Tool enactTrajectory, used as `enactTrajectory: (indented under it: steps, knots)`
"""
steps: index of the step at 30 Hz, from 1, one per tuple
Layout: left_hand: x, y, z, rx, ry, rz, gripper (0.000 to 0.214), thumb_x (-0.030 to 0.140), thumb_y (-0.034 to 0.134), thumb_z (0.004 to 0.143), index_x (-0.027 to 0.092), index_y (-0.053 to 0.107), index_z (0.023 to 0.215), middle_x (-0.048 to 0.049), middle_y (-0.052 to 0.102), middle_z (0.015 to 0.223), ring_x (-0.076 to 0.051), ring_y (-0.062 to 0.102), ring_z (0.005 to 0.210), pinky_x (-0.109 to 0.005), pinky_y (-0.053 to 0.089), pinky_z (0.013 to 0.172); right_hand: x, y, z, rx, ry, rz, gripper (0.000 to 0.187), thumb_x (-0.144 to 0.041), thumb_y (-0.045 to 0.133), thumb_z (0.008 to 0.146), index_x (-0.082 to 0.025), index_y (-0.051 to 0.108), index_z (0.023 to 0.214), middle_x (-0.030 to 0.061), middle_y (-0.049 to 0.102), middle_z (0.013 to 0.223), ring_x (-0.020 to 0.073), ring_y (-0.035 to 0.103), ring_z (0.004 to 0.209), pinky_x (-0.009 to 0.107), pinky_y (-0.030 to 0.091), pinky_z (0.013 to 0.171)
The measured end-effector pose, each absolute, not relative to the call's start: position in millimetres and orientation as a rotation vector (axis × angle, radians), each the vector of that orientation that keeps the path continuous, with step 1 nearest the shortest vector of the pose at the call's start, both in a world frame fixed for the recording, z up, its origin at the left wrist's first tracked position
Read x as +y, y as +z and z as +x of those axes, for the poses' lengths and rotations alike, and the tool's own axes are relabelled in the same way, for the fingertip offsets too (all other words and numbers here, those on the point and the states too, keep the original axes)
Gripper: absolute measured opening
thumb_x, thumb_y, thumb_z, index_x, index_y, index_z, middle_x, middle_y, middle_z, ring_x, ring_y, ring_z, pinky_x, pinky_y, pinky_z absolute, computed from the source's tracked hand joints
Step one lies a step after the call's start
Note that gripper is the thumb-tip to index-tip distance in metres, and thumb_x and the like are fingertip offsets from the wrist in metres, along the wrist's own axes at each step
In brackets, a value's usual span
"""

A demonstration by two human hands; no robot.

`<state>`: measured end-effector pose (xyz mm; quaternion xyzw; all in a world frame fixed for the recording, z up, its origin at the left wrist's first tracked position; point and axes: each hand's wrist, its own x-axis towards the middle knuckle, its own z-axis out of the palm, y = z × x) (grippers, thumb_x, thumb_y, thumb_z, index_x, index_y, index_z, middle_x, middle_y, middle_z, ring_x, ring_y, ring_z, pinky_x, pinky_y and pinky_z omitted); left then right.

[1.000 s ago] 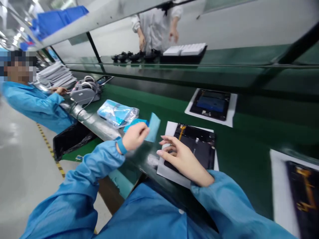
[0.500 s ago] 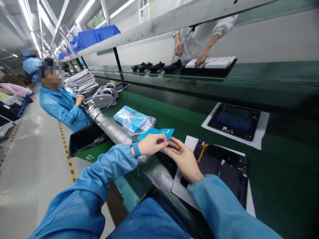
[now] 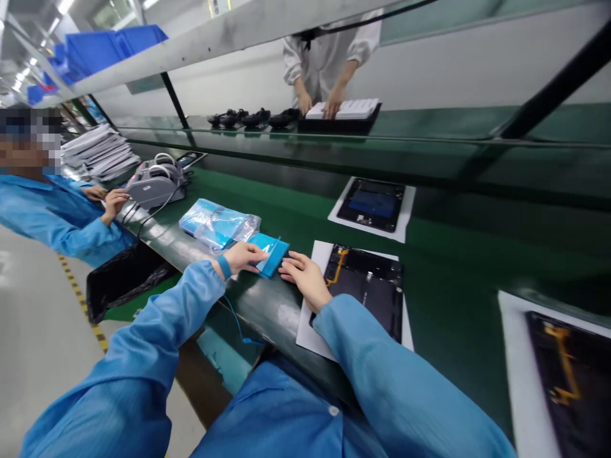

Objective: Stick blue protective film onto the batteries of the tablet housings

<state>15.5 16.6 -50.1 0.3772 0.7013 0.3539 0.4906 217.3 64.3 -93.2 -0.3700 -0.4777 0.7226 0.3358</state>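
Note:
My left hand (image 3: 244, 256) lies on a small blue packet (image 3: 270, 253) that rests on the green belt, its fingers pressed down on the packet's near edge. My right hand (image 3: 304, 276) sits just right of the packet, fingertips touching its right edge, the fingers loosely stretched. Directly right of that hand lies an opened black tablet (image 3: 366, 285) with a yellow flex cable, on a white sheet (image 3: 309, 331). A clear bag of blue packets (image 3: 218, 222) lies behind my left hand.
Another tablet on a white sheet (image 3: 373, 205) lies farther back, a third (image 3: 568, 375) at the right edge. A co-worker in blue sits at left by a grey machine (image 3: 153, 183) and paper stacks. A person in white handles a white tray (image 3: 344, 109) across the line.
The blue packet was held up between both hands half a second ago; it now lies flat on the belt with both hands lowered onto it.

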Motion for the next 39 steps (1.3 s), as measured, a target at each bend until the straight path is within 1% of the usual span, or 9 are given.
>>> enactTrajectory:
  steps: [3,8,13,16,23,27,30,34,39]
  knots:
    - [16.2,-47.0,10.5,1.677,0.951,0.883,0.028,0.035,0.069,0.094,0.012,0.060,0.081,0.0053,0.055,0.066,-0.006,0.054,0.056,-0.020,0.050,0.055,67.9,-92.5,219.8,-1.295,1.793,-0.998,0.048,-0.040,0.078,0.072,-0.021,0.062,0.113,0.0073,0.070,0.107,0.0154,0.070,0.079,0.033,0.063,0.071]
    - [6.0,-23.6,25.9,1.657,1.218,0.944,0.044,0.049,0.086,0.073,0.016,0.057,0.076,0.0082,0.047,0.057,-0.003,0.039,0.044,-0.018,0.029,0.043,59.9,-72.7,222.7,-1.445,1.699,-0.935,0.058,-0.050,0.081,0.069,-0.020,0.063,0.116,0.0039,0.067,0.103,0.0119,0.062,0.072,0.031,0.059,0.071]
    - [-8.1,1.2,61.3,1.514,1.165,1.036,0.051,0.057,0.088,0.064,0.017,0.059,0.075,0.0043,0.053,0.059,-0.007,0.048,0.049,-0.021,0.039,0.048,43.3,-45.4,220.9,-1.635,1.594,-0.838,0.072,-0.050,0.086,0.066,-0.020,0.061,0.127,0.0085,0.067,0.118,0.0152,0.066,0.079,0.036,0.058,0.080]
    - [-9.8,5.6,71.8,1.462,1.117,1.088,0.052,0.060,0.087,0.064,0.017,0.059,0.073,0.0027,0.056,0.060,-0.009,0.052,0.053,-0.024,0.045,0.053,41.2,-41.3,225.1,-1.651,1.560,-0.808,0.067,-0.050,0.084,0.070,-0.021,0.063,0.126,0.0097,0.069,0.121,0.0181,0.069,0.085,0.037,0.059,0.082]
    - [1.5,6.3,71.7,1.430,1.029,1.251,0.052,0.058,0.088,0.066,0.015,0.059,0.070,0.0009,0.060,0.060,-0.009,0.055,0.055,-0.023,0.045,0.055,47.4,-43.4,248.2,-1.552,1.680,-0.723,0.052,-0.049,0.086,0.069,-0.017,0.074,0.108,0.0098,0.076,0.106,0.0230,0.072,0.097,0.042,0.059,0.094]
    - [8.5,10.4,73.3,1.408,0.943,1.334,0.052,0.058,0.088,0.066,0.015,0.059,0.071,0.0004,0.060,0.060,-0.010,0.057,0.056,-0.023,0.047,0.056,48.4,-39.9,259.4,-1.517,1.788,-0.686,0.055,-0.056,0.083,0.069,-0.016,0.076,0.106,0.0094,0.078,0.102,0.0226,0.074,0.089,0.039,0.064,0.081]
    - [13.2,12.3,73.0,1.393,0.875,1.386,0.051,0.057,0.087,0.067,0.015,0.058,0.071,0.0007,0.060,0.061,-0.010,0.057,0.057,-0.023,0.048,0.056,48.6,-39.6,264.1,-1.527,1.812,-0.712,0.056,-0.061,0.082,0.068,-0.014,0.076,0.098,0.0084,0.078,0.087,0.0206,0.074,0.075,0.035,0.064,0.069]
    - [18.3,15.1,62.6,1.424,0.799,1.488,0.046,0.052,0.085,0.070,0.015,0.058,0.073,0.0016,0.058,0.061,-0.009,0.055,0.055,-0.021,0.044,0.053,57.1,-43.6,277.4,-1.526,1.560,-0.893,0.044,-0.059,0.077,0.074,-0.015,0.072,0.079,0.0045,0.071,0.066,0.0180,0.070,0.060,0.032,0.061,0.063]
    - [17.0,26.5,34.1,1.649,0.820,1.713,0.036,0.048,0.076,0.078,0.018,0.056,0.078,0.0025,0.057,0.062,-0.010,0.056,0.054,-0.022,0.045,0.052,71.4,-43.7,328.9,-1.194,1.228,-1.165,0.030,-0.046,0.078,0.075,-0.017,0.069,0.079,0.0013,0.067,0.061,0.0175,0.068,0.054,0.031,0.059,0.055]
